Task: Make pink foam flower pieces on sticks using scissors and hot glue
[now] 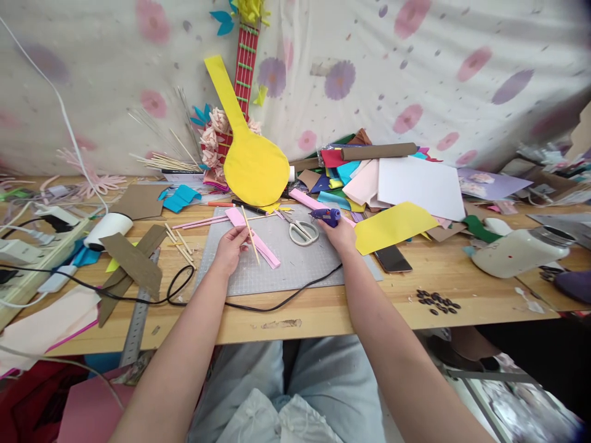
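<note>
My left hand (233, 247) pinches a thin wooden stick (250, 234) between thumb and fingers, holding it tilted over the grey cutting mat (244, 280). Beneath the stick lies a pink paper strip (265, 249). My right hand (340, 232) is wrapped round a blue glue gun (327, 216), whose nozzle points left above the mat. Between the hands, scissors (303, 233) with pale handles rest on the mat. Several short wooden sticks (183, 248) lie left of my left hand, and two thin pink sticks (198, 223) lie behind it.
A yellow banjo-shaped piece (256, 166) leans at the back. Coloured sheets (364, 184) pile up behind my right hand, near a yellow sheet (397, 227) and a phone (392, 259). A black cord (277, 307) crosses the front. Black oval pieces (436, 301) and a white bottle (517, 251) are right.
</note>
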A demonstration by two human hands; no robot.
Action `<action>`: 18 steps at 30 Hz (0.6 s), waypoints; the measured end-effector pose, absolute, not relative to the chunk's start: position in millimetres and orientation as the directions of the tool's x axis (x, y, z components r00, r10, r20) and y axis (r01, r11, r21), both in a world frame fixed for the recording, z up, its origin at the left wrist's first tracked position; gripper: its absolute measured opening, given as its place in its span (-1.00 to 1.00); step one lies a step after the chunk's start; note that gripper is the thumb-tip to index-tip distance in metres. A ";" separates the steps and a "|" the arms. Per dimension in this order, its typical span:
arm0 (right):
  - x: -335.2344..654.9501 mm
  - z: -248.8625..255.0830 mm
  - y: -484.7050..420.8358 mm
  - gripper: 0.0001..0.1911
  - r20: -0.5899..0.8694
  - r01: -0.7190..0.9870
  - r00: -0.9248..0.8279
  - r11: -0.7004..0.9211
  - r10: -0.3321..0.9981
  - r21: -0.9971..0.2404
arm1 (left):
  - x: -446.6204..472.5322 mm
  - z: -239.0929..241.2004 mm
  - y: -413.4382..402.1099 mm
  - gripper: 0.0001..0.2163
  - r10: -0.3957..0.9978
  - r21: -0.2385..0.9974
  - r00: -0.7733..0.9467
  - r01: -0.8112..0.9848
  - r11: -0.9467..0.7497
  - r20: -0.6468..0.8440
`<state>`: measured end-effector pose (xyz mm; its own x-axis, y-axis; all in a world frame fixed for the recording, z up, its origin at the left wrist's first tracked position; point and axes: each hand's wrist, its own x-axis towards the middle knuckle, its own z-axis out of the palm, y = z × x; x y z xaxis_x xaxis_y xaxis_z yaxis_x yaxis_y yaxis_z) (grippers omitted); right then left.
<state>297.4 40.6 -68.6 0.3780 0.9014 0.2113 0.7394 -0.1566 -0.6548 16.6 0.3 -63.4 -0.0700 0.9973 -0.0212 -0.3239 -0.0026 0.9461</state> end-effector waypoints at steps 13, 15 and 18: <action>188.8 -26.2 -2.8 -0.67 -0.055 0.068 -0.317 -0.035 0.947 -0.997 | 9.6 -60.3 0.2 -0.82 0.981 0.643 0.195 -0.752 0.148 0.002; 173.3 -31.5 -4.7 -0.67 -0.172 -0.035 -0.488 -0.217 0.855 -0.976 | 9.4 -59.9 -0.1 -0.82 0.977 0.612 0.214 -0.774 0.164 0.010; 162.8 -36.7 -3.1 -0.68 -0.222 -0.129 -0.598 -0.366 0.770 -0.922 | 10.5 -58.6 -0.3 -0.80 0.981 0.621 0.193 -0.770 0.147 0.007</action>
<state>162.8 -3.1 -36.7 -0.5979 0.7702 -0.2221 -0.1287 -0.3657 -0.9218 10.5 -0.3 -58.6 0.1932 0.9811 0.0069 -0.7702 0.1473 0.6206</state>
